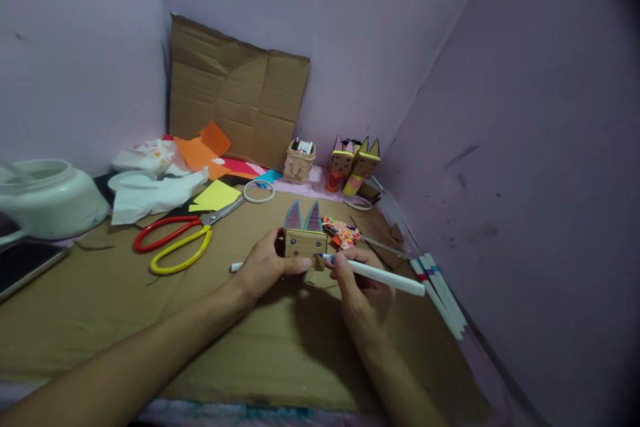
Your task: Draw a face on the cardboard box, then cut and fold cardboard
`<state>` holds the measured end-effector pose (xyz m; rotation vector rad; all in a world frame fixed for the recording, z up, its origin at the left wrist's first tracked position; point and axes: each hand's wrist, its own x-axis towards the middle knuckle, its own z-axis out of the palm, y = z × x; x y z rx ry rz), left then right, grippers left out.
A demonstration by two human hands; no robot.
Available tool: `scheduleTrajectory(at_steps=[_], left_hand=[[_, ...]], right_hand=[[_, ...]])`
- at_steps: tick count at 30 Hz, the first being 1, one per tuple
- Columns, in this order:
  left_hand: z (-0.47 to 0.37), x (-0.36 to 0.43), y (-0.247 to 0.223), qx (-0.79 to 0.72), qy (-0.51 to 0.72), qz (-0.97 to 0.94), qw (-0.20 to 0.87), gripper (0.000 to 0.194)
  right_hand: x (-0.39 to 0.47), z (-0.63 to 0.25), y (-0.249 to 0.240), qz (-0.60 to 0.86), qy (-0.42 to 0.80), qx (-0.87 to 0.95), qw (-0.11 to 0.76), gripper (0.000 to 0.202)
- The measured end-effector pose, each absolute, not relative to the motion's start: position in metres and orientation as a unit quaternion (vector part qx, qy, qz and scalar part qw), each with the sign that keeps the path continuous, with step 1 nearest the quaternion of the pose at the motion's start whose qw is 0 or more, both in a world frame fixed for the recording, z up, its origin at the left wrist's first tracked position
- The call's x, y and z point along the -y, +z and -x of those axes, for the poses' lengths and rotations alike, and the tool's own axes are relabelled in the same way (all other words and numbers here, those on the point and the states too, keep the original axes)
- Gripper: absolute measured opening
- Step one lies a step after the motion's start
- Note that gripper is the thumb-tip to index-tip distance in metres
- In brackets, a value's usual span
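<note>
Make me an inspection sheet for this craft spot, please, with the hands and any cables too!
Surface: brown cardboard sheet, with dark marks.
Held things: cardboard animal with pointy ears; white marker, blue near its tip.
Clutter: scissors, yellow paper, white pot, loose markers.
Hands: left hand grips the animal; right hand holds the marker, tip by the face.
Cables: nothing seen.
Surroundings: purple walls, smudged at right; leaning cardboard.
</note>
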<state>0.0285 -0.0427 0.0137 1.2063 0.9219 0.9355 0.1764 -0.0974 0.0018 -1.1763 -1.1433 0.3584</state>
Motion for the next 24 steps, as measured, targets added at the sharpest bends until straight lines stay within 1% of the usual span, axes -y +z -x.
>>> scheduleTrajectory(at_steps=[20, 24], left_hand=[[-0.0287, 0.0441, 0.0159, -0.415, 0.409, -0.530, 0.617, 0.063], [-0.0287, 0.0439, 0.0160, -0.412, 0.407, -0.532, 0.618, 0.064]], right_hand=[[0.0971, -0.1760, 0.0052, 0.497, 0.128, 0.551, 0.658, 0.010], [0.0964, -0.1755, 0.0048, 0.503, 0.124, 0.546, 0.659, 0.012]])
